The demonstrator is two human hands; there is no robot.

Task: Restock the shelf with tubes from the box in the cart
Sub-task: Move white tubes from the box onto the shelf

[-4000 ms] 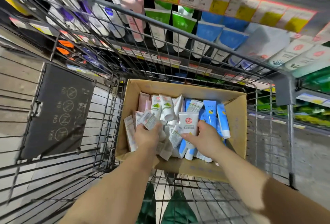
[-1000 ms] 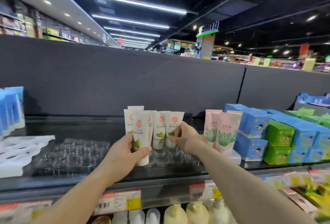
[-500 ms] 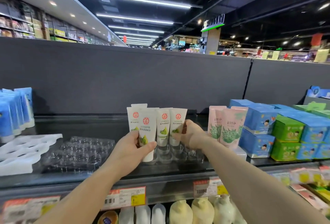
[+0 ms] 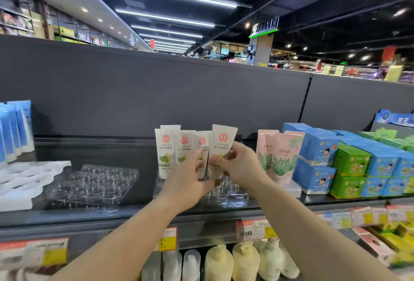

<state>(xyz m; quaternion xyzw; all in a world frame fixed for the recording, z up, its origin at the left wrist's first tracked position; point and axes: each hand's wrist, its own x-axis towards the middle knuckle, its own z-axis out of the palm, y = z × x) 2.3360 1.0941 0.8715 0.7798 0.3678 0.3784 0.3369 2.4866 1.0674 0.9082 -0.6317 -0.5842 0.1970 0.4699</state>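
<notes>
Left hand (image 4: 187,182): fingers curled round the lower ends of a fan of white tubes (image 4: 177,150), caps down, red round emblems facing the camera. Right hand (image 4: 240,166): thumb and fingers pinch one more white tube (image 4: 221,146), tilted slightly right, touching the right edge of the fan. Both hands held above a clear plastic holder tray (image 4: 228,193) on the top shelf (image 4: 143,211).

Just right of the hands: pink tubes (image 4: 280,159) standing upright, then stacked blue boxes (image 4: 318,150) and green boxes (image 4: 350,162). Left of the hands: an empty-looking clear blister tray (image 4: 94,184), a white moulded tray (image 4: 24,182), blue tubes (image 4: 15,128) at the far left edge.

Shelf front carries price labels (image 4: 253,231). Below it, cream-coloured bottles (image 4: 244,262). Dark grey back panel (image 4: 156,92) behind the shelf. Box and cart out of view.
</notes>
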